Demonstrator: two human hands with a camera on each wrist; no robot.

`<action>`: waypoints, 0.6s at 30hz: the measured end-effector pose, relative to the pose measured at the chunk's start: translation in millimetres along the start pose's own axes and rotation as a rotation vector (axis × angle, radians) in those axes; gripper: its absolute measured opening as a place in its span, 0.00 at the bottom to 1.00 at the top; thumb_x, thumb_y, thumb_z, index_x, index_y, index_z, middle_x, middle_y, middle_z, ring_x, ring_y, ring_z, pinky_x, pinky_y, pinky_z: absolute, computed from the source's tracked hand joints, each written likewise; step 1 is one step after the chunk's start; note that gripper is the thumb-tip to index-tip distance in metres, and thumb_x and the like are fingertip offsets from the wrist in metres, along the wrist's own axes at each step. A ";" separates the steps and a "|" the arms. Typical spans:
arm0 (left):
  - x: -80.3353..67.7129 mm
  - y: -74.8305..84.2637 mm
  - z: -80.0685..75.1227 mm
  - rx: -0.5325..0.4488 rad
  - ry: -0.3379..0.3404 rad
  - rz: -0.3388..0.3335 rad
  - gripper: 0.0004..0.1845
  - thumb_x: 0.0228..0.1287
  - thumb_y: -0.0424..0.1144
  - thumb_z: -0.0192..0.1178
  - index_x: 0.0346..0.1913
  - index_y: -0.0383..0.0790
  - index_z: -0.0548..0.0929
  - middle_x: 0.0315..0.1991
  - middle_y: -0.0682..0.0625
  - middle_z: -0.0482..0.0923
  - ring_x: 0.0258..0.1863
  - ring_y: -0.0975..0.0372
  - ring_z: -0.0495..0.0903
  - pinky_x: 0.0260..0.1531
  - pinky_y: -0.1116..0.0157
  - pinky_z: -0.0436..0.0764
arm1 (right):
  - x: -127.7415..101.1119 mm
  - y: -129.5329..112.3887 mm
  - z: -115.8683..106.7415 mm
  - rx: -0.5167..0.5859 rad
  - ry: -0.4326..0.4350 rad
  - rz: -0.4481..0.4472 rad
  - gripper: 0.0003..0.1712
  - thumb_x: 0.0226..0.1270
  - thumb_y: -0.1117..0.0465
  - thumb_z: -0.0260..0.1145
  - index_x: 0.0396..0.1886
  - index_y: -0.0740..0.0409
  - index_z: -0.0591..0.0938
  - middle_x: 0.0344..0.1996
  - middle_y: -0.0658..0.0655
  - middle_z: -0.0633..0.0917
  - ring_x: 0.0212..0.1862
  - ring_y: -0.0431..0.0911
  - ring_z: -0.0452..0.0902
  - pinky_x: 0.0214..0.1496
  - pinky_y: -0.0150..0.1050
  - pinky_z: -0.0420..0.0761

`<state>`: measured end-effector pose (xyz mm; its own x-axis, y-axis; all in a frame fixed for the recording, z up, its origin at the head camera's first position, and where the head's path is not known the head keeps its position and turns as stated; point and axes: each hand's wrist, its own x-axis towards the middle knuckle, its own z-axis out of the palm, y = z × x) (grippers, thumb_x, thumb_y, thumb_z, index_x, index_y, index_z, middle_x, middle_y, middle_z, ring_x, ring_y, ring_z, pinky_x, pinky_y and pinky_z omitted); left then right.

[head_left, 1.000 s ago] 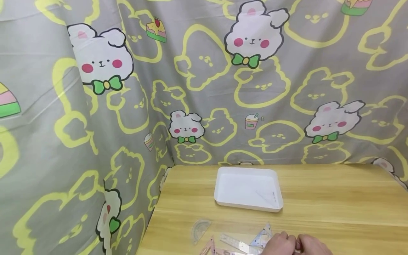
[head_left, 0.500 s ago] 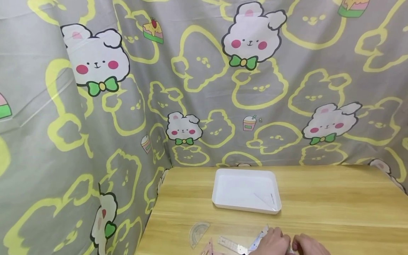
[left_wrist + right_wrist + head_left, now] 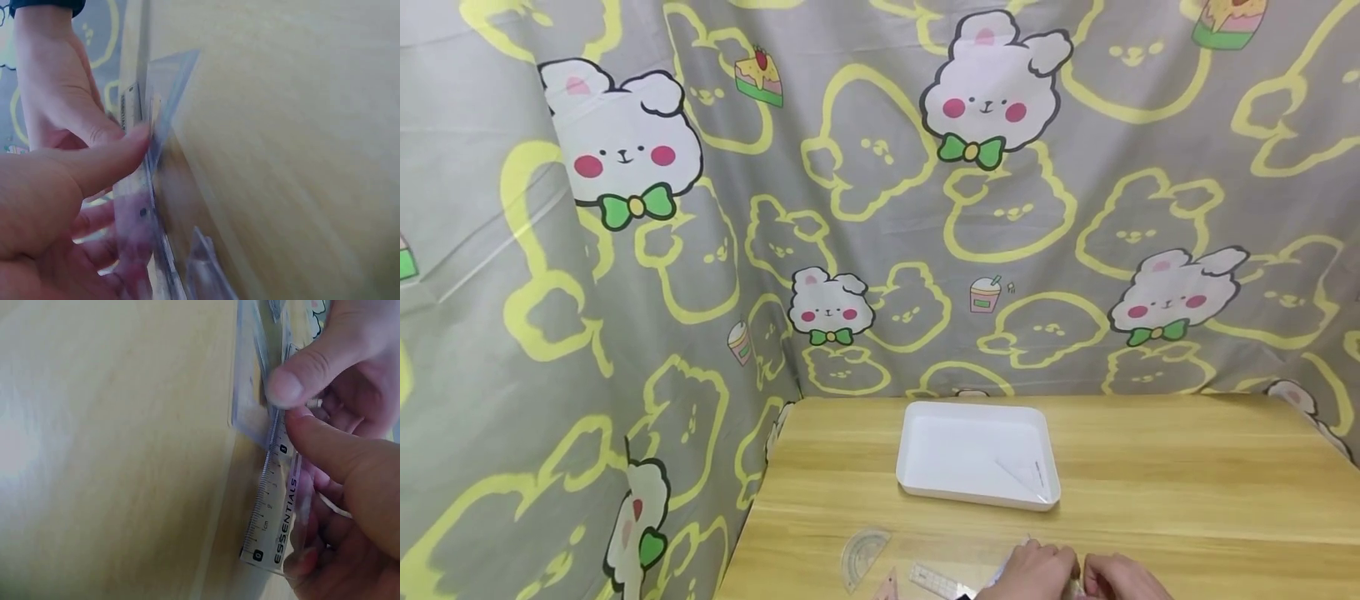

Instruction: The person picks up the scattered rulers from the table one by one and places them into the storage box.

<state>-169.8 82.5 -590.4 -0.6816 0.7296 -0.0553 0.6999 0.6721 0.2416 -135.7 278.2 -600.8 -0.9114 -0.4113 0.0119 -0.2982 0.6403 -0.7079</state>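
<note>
A clear plastic ruler (image 3: 269, 512) printed with black centimetre marks and "ESSENTIALS" is held by both hands. My right hand (image 3: 369, 487) pinches it between thumb and fingers near its zero end. Farther along it, my left hand (image 3: 37, 206) grips it, with the thumb on the near face and curled fingers visible through the plastic. Just behind the ruler shows a clear set square (image 3: 250, 406); whether a hand also holds it I cannot tell. In the head view, the left hand (image 3: 1033, 571) and right hand (image 3: 1120, 577) are close together at the bottom edge.
Left of the hands lie a clear protractor (image 3: 865, 558), a pink set square (image 3: 889, 586) and another clear ruler (image 3: 934, 578) on the wooden table (image 3: 1187, 483). A white tray (image 3: 955, 450) behind them holds a clear triangular piece (image 3: 1022, 478). A patterned curtain (image 3: 880, 208) hangs behind.
The left hand has shifted slightly left and now covers most of the blue dotted set square. A gap opened between the hands, then narrowed. The view has drifted slightly.
</note>
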 end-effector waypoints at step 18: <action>-19.8 -21.7 -35.3 -0.207 0.080 0.115 0.03 0.76 0.43 0.64 0.44 0.53 0.87 0.32 0.70 0.81 0.29 0.83 0.70 0.32 0.85 0.67 | 9.9 -7.7 -14.7 0.125 -0.024 -0.283 0.11 0.75 0.69 0.65 0.35 0.50 0.85 0.26 0.34 0.80 0.28 0.25 0.70 0.24 0.30 0.70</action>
<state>-179.0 49.0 -560.4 -0.6205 0.7820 0.0590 0.7209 0.5391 0.4355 -146.6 278.8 -584.8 -0.7897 -0.5780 0.2055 -0.5008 0.4140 -0.7601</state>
